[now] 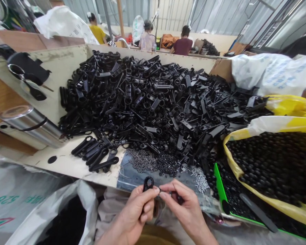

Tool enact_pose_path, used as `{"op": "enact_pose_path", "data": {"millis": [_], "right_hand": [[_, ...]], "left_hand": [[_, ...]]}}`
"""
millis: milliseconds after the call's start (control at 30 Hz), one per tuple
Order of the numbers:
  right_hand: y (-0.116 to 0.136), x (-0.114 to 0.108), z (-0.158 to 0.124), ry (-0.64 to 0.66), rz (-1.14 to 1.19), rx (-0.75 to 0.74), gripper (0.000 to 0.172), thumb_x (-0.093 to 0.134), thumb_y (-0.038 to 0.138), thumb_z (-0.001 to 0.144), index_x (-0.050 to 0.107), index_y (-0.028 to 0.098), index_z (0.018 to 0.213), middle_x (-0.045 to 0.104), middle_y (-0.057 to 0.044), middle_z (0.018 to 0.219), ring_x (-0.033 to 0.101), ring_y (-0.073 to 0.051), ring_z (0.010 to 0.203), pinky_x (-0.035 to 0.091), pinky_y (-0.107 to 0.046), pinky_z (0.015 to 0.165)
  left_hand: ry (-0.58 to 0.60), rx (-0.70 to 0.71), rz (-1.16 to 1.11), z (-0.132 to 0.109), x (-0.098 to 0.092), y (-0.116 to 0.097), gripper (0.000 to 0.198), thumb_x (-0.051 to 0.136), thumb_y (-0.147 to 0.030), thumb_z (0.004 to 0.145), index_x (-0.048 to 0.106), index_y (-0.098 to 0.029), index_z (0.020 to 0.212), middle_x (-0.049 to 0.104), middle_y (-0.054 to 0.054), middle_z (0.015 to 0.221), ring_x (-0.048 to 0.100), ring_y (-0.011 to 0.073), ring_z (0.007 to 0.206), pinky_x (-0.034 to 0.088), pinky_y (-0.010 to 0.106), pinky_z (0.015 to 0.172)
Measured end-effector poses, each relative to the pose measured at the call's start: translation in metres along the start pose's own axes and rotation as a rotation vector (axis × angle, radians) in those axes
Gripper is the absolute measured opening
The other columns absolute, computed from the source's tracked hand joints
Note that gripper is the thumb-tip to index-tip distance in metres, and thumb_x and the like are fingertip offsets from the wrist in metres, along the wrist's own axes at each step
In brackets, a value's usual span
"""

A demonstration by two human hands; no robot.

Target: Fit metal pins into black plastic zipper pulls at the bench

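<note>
My left hand (136,211) is closed around a black plastic lever part (148,184) with a ring end that sticks up above the fingers. My right hand (182,206) pinches thumb and forefinger together right beside that part, on something too small to make out. Both hands sit at the near edge of the worktable (66,163). Just beyond them lie small metal pins (142,160) and tiny black pieces (168,165) on a dark sheet. A huge heap of the same black lever parts (148,102) fills the table behind.
A yellow bag (270,126) of small round black pieces stands at right over a green tray (219,190). A steel flask (30,124) lies at left. Grey sacks sit below left. Three people sit far back.
</note>
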State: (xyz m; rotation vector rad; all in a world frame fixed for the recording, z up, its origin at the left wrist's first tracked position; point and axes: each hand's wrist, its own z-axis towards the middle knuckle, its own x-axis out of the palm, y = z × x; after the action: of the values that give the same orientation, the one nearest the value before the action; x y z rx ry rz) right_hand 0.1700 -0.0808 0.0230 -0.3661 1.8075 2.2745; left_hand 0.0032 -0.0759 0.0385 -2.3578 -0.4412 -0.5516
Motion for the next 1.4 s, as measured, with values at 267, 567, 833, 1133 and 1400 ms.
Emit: {"op": "enact_pose_path", "data": {"millis": [267,567,833,1133,1400], "right_hand": [[-0.002,0.001,-0.007,0.006,-0.063,-0.061,0.009,0.071,0.024,0.091,0.078,0.019,0.090,0.062,0.001,0.067,0.053,-0.012,0.053,0.041,-0.022,0.048],[0.004,-0.001,-0.001,0.012,-0.092,-0.061,0.013,0.066,0.025,0.093,0.076,0.019,0.088,0.054,0.002,0.063,0.047,-0.012,0.050,0.037,-0.023,0.045],[0.001,0.007,0.001,0.135,-0.182,-0.273,0.013,0.063,0.019,0.097,0.074,0.018,0.105,0.057,0.002,0.067,0.051,-0.012,0.054,0.038,-0.024,0.050],[0.005,0.014,0.000,0.090,-0.252,-0.245,0.015,0.059,0.023,0.102,0.071,0.019,0.093,0.059,0.002,0.066,0.054,-0.013,0.053,0.041,-0.024,0.052],[0.010,0.026,-0.007,0.033,-0.178,-0.211,0.026,0.056,0.021,0.104,0.068,0.020,0.081,0.060,0.001,0.066,0.058,-0.012,0.054,0.043,-0.022,0.052]], "left_hand": [[0.022,-0.033,0.039,0.000,0.001,0.000,0.053,0.094,-0.046,0.055,0.053,-0.020,0.077,0.044,-0.014,0.043,0.022,0.0007,0.038,0.013,0.020,0.045],[0.185,-0.110,0.049,-0.020,-0.006,-0.010,0.036,0.076,-0.024,0.063,0.061,-0.017,0.094,0.061,-0.004,0.064,0.044,0.0057,0.051,0.027,0.022,0.055],[0.202,-0.032,0.159,-0.027,-0.013,-0.011,0.035,0.076,-0.027,0.069,0.063,-0.016,0.100,0.063,-0.001,0.075,0.048,0.0078,0.060,0.029,0.024,0.059],[0.025,0.107,0.384,-0.023,-0.023,-0.001,0.044,0.072,-0.027,0.078,0.067,-0.021,0.121,0.068,0.003,0.090,0.059,0.0182,0.087,0.043,0.031,0.089],[-0.009,0.272,0.650,-0.015,-0.035,0.010,0.020,0.062,-0.036,0.091,0.071,-0.022,0.101,0.062,0.000,0.077,0.053,0.0161,0.071,0.042,0.027,0.069]]}}
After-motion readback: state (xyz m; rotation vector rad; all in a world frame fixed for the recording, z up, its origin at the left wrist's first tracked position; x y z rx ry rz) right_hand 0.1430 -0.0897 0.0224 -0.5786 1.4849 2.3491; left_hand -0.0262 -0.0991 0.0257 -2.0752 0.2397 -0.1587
